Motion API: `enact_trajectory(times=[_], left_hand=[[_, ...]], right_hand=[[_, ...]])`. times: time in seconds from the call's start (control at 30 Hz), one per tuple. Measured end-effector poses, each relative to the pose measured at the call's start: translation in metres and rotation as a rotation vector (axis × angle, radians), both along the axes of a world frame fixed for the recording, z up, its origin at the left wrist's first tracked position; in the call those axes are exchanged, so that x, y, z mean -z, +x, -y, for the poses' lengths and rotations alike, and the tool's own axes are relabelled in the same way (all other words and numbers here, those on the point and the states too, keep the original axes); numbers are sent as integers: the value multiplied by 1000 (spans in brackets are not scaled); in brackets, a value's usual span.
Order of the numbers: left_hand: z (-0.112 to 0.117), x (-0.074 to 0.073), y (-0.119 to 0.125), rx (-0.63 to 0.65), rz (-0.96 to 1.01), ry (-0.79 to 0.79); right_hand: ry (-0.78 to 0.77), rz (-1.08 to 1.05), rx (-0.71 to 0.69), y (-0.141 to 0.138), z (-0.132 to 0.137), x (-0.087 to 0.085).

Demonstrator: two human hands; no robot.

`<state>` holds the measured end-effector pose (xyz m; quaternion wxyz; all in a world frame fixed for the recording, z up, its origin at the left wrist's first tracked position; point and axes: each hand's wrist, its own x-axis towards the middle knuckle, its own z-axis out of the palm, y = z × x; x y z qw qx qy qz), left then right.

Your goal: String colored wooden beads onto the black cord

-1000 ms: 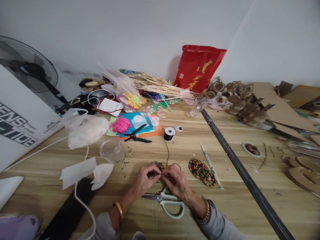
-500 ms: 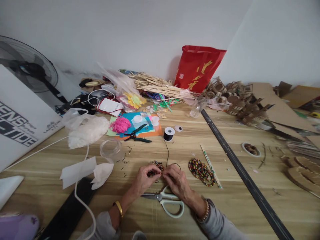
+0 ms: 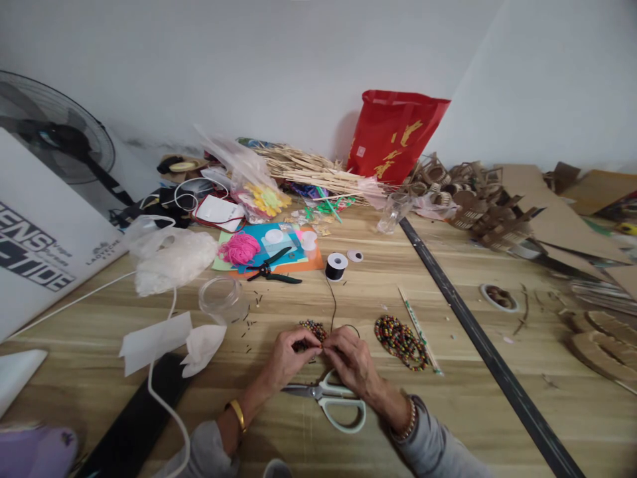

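Note:
My left hand [image 3: 290, 357] is closed in a pinch on a small reddish bead, just about touching my right fingertips. My right hand [image 3: 354, 362] pinches thin black cord [image 3: 334, 302], which runs up to a black-and-white spool [image 3: 336, 267]; a loop of it shows over the knuckles. Behind my left fingers lies a heap of multicoloured beads [image 3: 314, 326], partly hidden. Scissors with pale green handles [image 3: 342, 415] rest on the table below my hands, blades to the left. To the right of my right hand, a coiled string of beads [image 3: 401, 342] lies beside a paper-wrapped stick [image 3: 419, 330].
Pruning snips [image 3: 273, 269] and pink yarn [image 3: 239, 249] lie on coloured paper. A clear jar [image 3: 220, 297] stands to the left, near a white cable [image 3: 160, 405]. A dark strip [image 3: 478, 332] crosses the table at right. Bamboo strips [image 3: 308, 166] and a red bag [image 3: 398, 136] are at the back.
Almost nothing differs. My fingertips have shifted very slightly around the bead; the tools and bead strings lie where they were.

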<state>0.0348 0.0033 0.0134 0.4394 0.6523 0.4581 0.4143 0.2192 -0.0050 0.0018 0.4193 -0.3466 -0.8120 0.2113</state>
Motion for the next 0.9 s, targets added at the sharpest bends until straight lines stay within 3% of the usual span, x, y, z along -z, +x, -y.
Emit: enact_trajectory(times=[0.9], left_hand=[[0, -5, 0, 71, 9, 26]], right_hand=[[0, -28, -31, 0, 2, 1]])
